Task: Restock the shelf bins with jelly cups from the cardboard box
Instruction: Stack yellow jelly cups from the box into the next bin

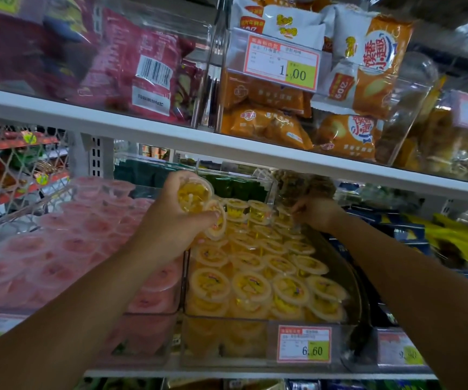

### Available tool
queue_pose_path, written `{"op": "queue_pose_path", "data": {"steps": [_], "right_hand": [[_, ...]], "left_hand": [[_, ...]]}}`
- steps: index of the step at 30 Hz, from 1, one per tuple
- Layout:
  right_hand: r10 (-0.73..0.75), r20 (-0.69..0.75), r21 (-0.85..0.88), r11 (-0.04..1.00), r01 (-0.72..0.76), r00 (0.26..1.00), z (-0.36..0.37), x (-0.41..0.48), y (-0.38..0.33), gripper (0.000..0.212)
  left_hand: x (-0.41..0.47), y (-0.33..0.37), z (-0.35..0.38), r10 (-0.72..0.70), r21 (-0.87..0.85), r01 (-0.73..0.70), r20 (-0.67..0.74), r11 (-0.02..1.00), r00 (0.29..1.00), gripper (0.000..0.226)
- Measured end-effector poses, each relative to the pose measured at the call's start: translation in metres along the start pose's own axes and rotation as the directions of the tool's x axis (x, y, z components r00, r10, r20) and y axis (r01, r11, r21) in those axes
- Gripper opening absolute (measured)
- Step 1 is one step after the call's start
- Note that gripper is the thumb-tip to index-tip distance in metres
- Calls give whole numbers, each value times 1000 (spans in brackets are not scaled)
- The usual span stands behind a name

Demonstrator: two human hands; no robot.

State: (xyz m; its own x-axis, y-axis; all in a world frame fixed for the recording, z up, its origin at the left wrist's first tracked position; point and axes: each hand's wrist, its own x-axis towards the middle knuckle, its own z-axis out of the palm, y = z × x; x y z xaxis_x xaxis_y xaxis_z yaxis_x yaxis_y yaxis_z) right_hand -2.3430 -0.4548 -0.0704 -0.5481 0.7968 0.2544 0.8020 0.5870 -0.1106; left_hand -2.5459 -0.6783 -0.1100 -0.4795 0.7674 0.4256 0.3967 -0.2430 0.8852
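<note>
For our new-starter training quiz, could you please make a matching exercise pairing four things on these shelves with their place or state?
1 left hand
2 right hand
3 pink jelly cups
4 orange snack packets

a on the upper shelf
b grips yellow jelly cups
c bin left of the yellow bin
d at the yellow bin's back right

Pairs: 1-b, 2-d, 3-c, 4-a
</note>
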Motion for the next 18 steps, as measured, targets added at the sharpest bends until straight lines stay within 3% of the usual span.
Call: {"op": "queue_pose_path", "data": {"steps": [5,9,12,14,18], "right_hand": [[-17,-81,21,1000,19,997,8,-5,-2,24],[-35,-15,42,998,36,999,5,-13,-3,29],[-35,-28,174,984,39,999,-5,-27,-13,32],[-39,-35,440,897,50,999,-9,-42,-31,28],[-248,259,853,512,-101,933,-9,-77,-86,24]], "left_hand": [[2,-3,-1,-3,-28,3,9,1000,1000,58],[0,1,-1,-9,-33,9,10,999,1000,57],[0,7,0,-42,-92,44,25,995,999,54],[-1,12,1,-62,-142,67,40,988,997,52],[-7,20,3,-68,-169,78,64,983,996,48]]}}
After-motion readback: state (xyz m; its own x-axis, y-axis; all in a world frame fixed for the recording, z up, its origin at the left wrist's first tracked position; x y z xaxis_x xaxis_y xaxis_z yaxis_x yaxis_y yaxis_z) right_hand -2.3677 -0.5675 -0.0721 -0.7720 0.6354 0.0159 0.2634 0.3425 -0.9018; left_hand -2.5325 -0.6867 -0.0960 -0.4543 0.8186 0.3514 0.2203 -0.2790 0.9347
